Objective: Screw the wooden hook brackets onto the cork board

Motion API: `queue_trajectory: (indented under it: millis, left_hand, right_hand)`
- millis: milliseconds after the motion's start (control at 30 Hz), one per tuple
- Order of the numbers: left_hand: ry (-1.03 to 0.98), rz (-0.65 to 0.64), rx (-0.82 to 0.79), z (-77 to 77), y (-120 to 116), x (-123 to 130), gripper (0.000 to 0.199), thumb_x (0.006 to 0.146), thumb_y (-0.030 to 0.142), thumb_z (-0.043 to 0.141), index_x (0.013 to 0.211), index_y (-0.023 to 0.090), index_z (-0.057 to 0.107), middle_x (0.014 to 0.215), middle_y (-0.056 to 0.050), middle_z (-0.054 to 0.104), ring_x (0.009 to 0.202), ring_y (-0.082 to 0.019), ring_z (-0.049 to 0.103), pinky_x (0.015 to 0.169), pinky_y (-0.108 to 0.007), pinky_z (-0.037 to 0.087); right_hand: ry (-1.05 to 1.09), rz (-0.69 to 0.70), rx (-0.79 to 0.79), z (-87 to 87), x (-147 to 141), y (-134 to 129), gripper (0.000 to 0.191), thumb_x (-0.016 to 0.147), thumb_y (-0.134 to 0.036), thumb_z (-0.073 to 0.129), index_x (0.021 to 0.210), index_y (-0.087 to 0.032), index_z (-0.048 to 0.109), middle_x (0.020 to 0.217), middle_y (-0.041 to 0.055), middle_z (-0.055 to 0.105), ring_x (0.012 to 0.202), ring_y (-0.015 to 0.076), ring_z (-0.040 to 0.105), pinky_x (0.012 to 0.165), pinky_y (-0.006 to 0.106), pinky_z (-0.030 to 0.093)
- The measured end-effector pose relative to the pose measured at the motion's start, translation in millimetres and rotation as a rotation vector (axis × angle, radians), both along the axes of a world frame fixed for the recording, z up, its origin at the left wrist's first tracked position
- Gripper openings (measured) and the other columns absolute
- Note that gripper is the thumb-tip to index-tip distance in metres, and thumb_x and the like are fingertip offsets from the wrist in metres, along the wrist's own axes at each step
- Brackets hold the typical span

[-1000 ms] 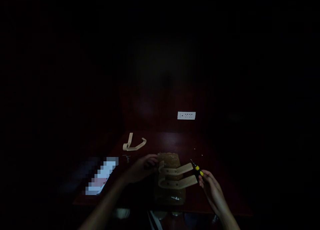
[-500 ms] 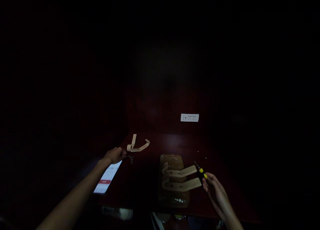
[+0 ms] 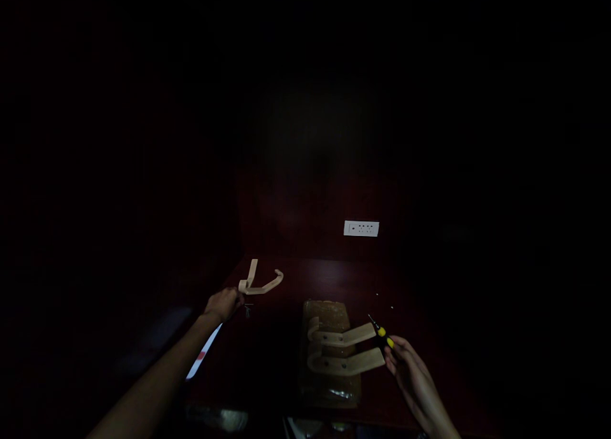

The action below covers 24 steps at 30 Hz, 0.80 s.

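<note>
My right hand is closed around a yellow-and-black screwdriver, its tip pointing up and to the left. Beside it, two pale wooden hooks lie across a brown wrapped block. Dark spots, either holes or screw heads, show along both hooks. At the left, my left hand has its fingers curled together next to several small screws. Whatever may be in those fingertips is hidden. Just beyond them lie more wooden hooks, close to the fingertips; contact cannot be made out.
A lit phone lies partly under my left forearm. Two tiny white bits sit on the dark red table at the right. A white power socket is on the back wall. Dim objects show below the table's front edge.
My left hand has shifted right, toward the screws and far hooks, and its forearm covers more of the phone. The right hand keeps the screwdriver in nearly the same place. The view has tilted slightly.
</note>
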<state>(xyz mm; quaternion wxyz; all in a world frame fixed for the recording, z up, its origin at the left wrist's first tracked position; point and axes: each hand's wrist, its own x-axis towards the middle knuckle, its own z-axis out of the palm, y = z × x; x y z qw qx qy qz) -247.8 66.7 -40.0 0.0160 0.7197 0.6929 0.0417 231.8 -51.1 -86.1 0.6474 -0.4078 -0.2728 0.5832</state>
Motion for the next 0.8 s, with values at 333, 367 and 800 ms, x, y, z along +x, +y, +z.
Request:
queue_trajectory:
  millis: [333,367,800]
  left_hand:
    - [-0.037,0.035,0.011,5.3,-6.6,-10.1,0.029,0.09,0.034,0.033,0.093,0.022,0.06,0.096,-0.01,0.067,0.088,-0.024,0.064,0.071,-0.031,0.043]
    - [-0.063,0.044,0.012,8.7,-8.1,-12.8,0.029,0.09,0.035,0.033,0.092,0.023,0.06,0.093,-0.009,0.068,0.086,-0.023,0.064,0.07,-0.03,0.043]
    - [-0.427,-0.143,0.075,26.4,-13.4,-7.8,0.032,0.085,0.038,0.044,0.099,0.019,0.066,0.103,-0.005,0.068,0.097,-0.017,0.062,0.086,-0.021,0.045]
  right_hand:
    - [-0.001,0.016,0.009,-3.5,0.9,1.6,0.032,0.064,-0.035,0.078,0.091,-0.021,0.067,0.085,0.0008,0.066,0.083,0.0156,0.061,0.076,0.025,0.05]
    - [-0.004,0.01,0.004,-3.2,0.9,1.6,0.032,0.063,-0.035,0.078,0.09,-0.022,0.067,0.084,0.0007,0.066,0.083,0.0156,0.061,0.076,0.025,0.05]
    - [0.003,-0.011,0.016,4.0,-2.1,0.5,0.035,0.058,-0.035,0.081,0.086,-0.019,0.066,0.079,0.0012,0.066,0.076,0.0156,0.061,0.068,0.025,0.051]
